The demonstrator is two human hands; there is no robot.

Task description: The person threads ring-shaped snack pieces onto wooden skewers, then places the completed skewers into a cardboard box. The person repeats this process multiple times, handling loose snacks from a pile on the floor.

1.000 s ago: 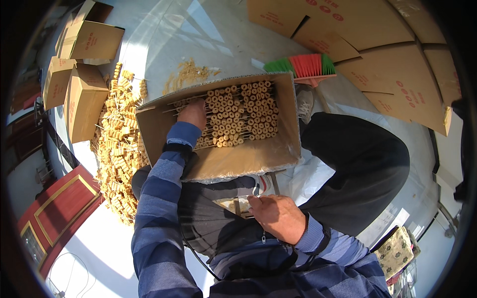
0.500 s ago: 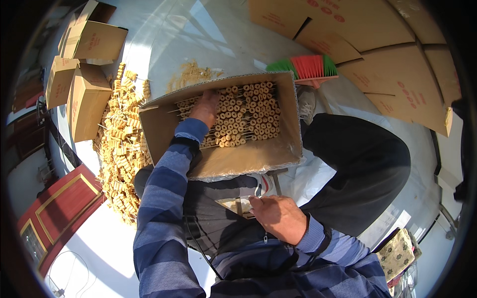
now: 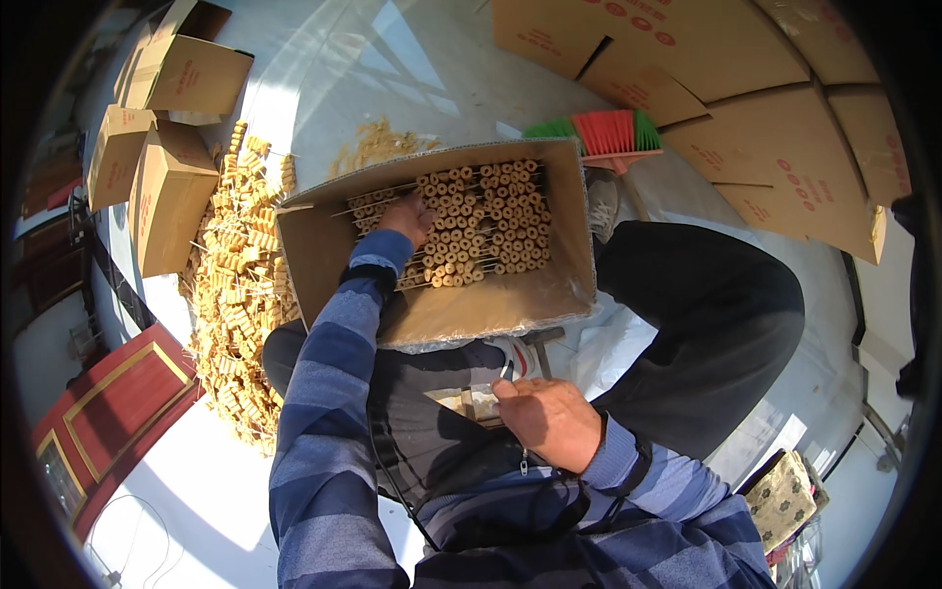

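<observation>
An open cardboard box (image 3: 446,319) stands in front of my legs, lined with clear plastic. Inside it, skewers of ring-shaped, tan rolls (image 3: 461,211) lie stacked, their hollow ends facing up and thin sticks poking out to the left. My left hand (image 3: 405,218) reaches into the box over the left part of the stack, fingers curled against the rolls; its grip is partly hidden. Over my lap, my right hand (image 3: 551,420) is closed with the thumb on top. What it holds, if anything, is too small to make out.
A long heap of skewered rolls (image 3: 235,304) lies on the floor at the left. Beyond it stand cardboard boxes (image 3: 177,201). Large flat cartons (image 3: 775,147) lean at the far right, near a green and red broom (image 3: 603,135). Crumbs (image 3: 378,147) lie behind the box.
My left hand has drawn slightly nearer to me within the box, and its fingers look more curled. The right hand stays closed over my lap, barely shifted.
</observation>
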